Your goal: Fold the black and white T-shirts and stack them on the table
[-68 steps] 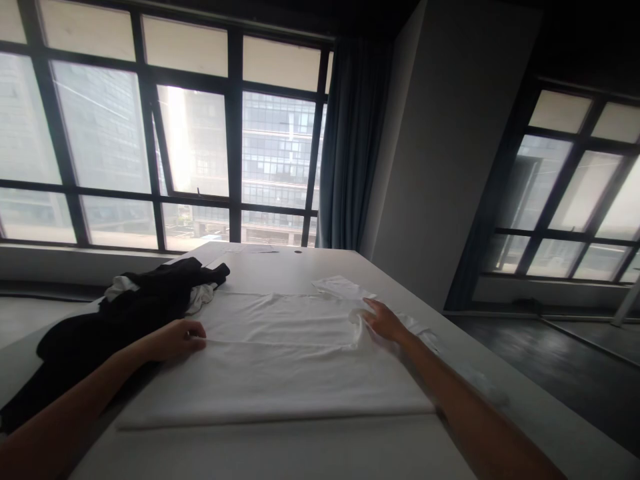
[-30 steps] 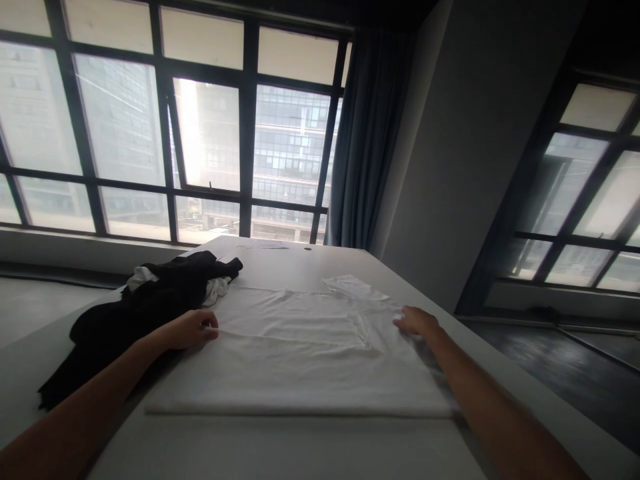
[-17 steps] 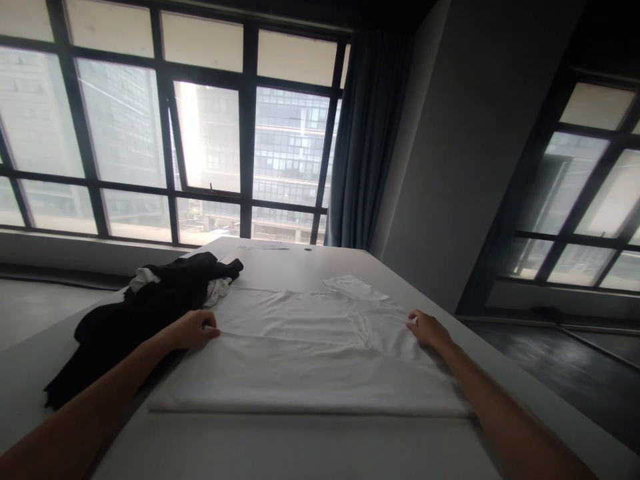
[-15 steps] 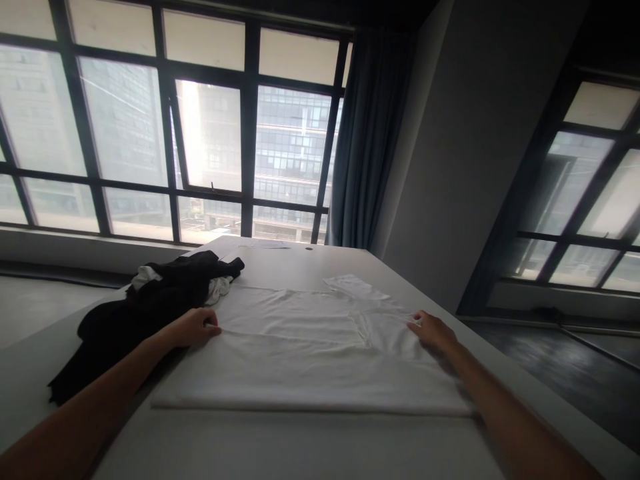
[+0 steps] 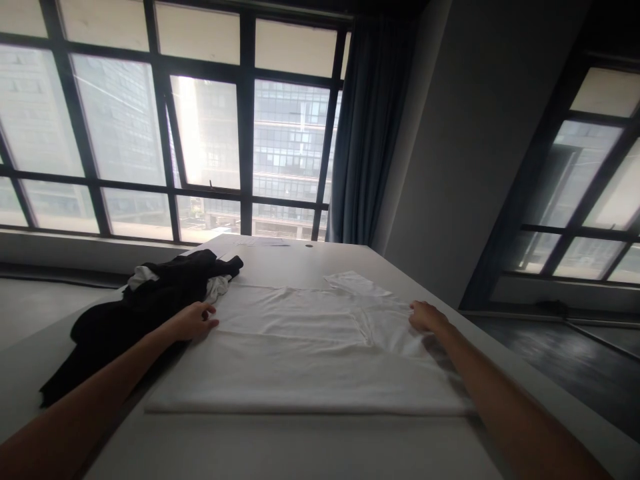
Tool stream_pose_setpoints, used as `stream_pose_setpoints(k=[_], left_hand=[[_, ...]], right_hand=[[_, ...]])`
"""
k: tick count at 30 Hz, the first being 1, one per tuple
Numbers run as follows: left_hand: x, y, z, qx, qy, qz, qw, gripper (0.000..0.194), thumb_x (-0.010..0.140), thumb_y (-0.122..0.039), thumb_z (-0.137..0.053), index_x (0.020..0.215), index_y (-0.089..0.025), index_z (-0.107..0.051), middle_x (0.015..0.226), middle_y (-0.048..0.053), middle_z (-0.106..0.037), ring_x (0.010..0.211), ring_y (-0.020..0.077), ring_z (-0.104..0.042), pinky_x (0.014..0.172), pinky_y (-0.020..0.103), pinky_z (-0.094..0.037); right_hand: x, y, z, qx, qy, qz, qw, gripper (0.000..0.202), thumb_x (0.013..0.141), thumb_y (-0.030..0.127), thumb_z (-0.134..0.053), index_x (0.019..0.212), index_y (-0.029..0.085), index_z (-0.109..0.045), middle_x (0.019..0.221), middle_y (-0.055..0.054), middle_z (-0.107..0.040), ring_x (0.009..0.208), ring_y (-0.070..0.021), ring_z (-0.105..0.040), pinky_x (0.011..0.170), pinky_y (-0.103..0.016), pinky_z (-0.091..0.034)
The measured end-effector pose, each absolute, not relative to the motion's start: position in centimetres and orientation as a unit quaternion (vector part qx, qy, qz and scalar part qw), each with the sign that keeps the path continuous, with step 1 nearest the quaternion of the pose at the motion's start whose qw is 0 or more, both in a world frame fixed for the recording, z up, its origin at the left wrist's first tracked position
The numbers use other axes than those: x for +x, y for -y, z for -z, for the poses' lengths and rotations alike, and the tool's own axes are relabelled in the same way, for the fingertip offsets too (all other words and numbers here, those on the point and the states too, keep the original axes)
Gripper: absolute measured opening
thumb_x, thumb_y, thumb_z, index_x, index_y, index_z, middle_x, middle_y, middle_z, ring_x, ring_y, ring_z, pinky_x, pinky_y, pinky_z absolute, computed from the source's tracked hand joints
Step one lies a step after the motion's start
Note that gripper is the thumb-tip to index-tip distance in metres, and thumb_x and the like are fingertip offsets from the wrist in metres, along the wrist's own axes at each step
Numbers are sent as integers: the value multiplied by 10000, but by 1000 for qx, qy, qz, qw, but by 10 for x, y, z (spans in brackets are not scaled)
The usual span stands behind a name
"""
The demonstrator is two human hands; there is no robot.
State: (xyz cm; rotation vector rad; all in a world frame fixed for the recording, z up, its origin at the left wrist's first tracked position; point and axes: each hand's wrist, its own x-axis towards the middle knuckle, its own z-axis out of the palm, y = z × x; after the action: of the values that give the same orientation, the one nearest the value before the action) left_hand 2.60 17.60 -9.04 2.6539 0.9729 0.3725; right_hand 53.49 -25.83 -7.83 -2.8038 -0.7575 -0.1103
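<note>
A white T-shirt (image 5: 305, 363) lies spread sideways on the white table, its near part folded over in a long strip with a straight front edge. One short sleeve (image 5: 357, 283) sticks out at the far right. At the left end of the fold, my left hand (image 5: 193, 321) has its thumb and finger closed on the shirt's edge. My right hand (image 5: 429, 317) is at the opposite end, with fingers curled on the cloth near the shoulder; its fingertips are partly hidden. Beside my left forearm lies a heap of black clothing (image 5: 135, 327) with some white cloth in it.
The white table (image 5: 300, 447) runs away toward a large window (image 5: 205, 133). A paper sheet (image 5: 265, 242) and a small dark round spot (image 5: 309, 246) are at its far end. A blue curtain (image 5: 367, 133) and a grey pillar (image 5: 450, 153) stand behind it on the right.
My right hand has shifted slightly away from me along the shirt's right edge. My left hand has moved a little to the left. The shirt keeps nearly the same shape.
</note>
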Motion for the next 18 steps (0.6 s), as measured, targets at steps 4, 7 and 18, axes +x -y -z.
stream_pose_setpoints(k=[4,7,18], left_hand=[[60,-198,95,923,-346,-138,99,619,707,-537,-557,1116,-84,-661,1190,203,-657,1087,335,-635,966,380,-467],[90,-216,96,924,-347,-132,90,632,735,-496,-556,1188,-63,-632,1268,219,-639,1196,348,-586,1038,388,-416],[162,-276,102,896,-411,-152,74,628,734,-395,-609,1308,-139,-604,1323,162,-645,1241,329,-573,998,358,-426]], right_hand=[[554,221,75,-947,286,37,142,368,714,245,-728,1064,132,-718,1187,-196,-688,1147,-329,-629,937,-372,-480],[573,196,77,-940,299,24,160,384,725,326,-755,1037,105,-724,1110,-208,-712,1113,-338,-648,917,-375,-495],[639,130,104,-944,250,24,214,473,756,385,-720,1162,146,-679,1199,-202,-689,1117,-325,-654,905,-389,-504]])
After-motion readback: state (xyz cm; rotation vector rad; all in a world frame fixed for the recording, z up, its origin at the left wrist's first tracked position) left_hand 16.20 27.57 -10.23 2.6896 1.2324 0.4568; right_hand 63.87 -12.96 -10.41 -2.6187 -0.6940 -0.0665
